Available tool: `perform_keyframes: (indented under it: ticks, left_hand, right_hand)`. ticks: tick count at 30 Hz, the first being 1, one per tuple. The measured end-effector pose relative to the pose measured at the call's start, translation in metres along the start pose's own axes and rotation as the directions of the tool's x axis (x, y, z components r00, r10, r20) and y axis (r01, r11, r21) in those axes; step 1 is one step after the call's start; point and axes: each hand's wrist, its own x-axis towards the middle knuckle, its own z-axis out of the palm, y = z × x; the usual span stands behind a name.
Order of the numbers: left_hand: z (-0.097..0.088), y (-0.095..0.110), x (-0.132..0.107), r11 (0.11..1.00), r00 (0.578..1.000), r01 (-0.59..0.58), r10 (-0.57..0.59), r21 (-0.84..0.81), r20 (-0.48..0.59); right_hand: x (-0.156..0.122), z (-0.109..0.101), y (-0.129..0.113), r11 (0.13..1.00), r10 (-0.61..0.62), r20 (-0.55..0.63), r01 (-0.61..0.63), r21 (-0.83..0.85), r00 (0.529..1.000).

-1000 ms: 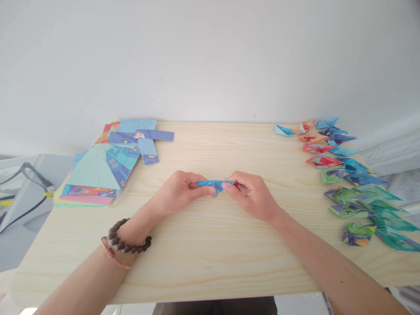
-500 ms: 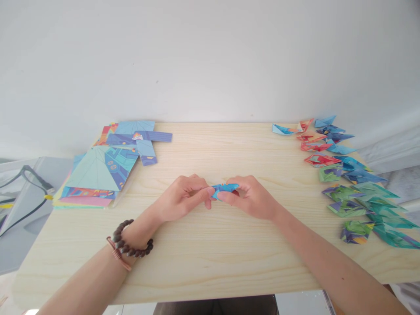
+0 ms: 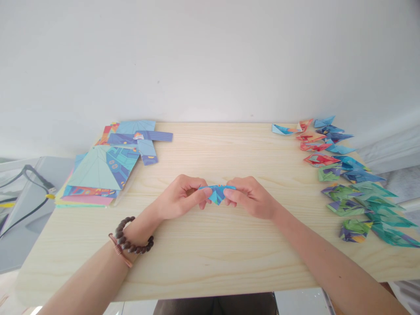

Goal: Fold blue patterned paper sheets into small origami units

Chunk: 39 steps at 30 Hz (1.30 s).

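Note:
A small piece of folded blue origami paper (image 3: 217, 195) is held up over the middle of the table, its lower part coming to a point. My left hand (image 3: 183, 197) pinches its left end between thumb and fingers. The right end is pinched the same way by my right hand (image 3: 251, 196). Both thumbs lie on the near face, and the fingers behind the paper are partly hidden. Dark beads and a copper-coloured bangle circle my left wrist.
On the left lies a stack of printed paper sheets (image 3: 95, 170) with blue strips (image 3: 154, 136) on top. Several folded paper boats (image 3: 316, 159) and green folded pieces (image 3: 356, 227) line the right side of the wooden table (image 3: 210, 253). A black cable (image 3: 36, 175) hangs beyond the left edge.
My hands have drawn slightly apart along the paper. It has turned from a narrow slanted shape to a wider one with a downward point facing me.

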Motion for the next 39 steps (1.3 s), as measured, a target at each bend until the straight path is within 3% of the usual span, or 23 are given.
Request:
perform_keyframes:
  ticks: [4,9,16,21,34,39]
  left_hand:
    - [0.001,0.000,0.001,0.997,0.994,-0.044,0.038,0.063,0.099]
    - [0.002,-0.002,0.003,0.993,0.994,-0.022,0.010,0.113,0.106]
    - [-0.002,0.005,0.003,1.000,0.986,0.000,0.001,-0.003,0.164]
    - [-0.003,0.006,0.002,1.000,0.979,0.003,-0.005,0.010,0.201]
    - [-0.004,0.000,-0.004,0.975,0.963,0.152,-0.109,-0.160,0.247]
    - [-0.008,0.002,-0.004,0.979,0.956,0.168,-0.134,-0.114,0.260]
  right_hand:
    - [0.000,0.001,-0.001,0.998,-0.028,0.004,0.028,-0.057,1.000]
    - [0.001,0.003,-0.003,0.999,-0.014,0.018,0.014,-0.038,1.000]
    - [0.002,0.000,-0.004,0.999,0.010,0.036,-0.009,-0.044,0.999]
    - [0.001,-0.004,-0.002,1.000,0.030,0.055,-0.030,-0.007,0.998]
    - [0.002,-0.008,-0.002,0.999,0.042,0.133,-0.045,0.017,0.990]
    - [0.001,-0.008,-0.001,0.998,0.051,0.112,-0.056,0.037,0.992]
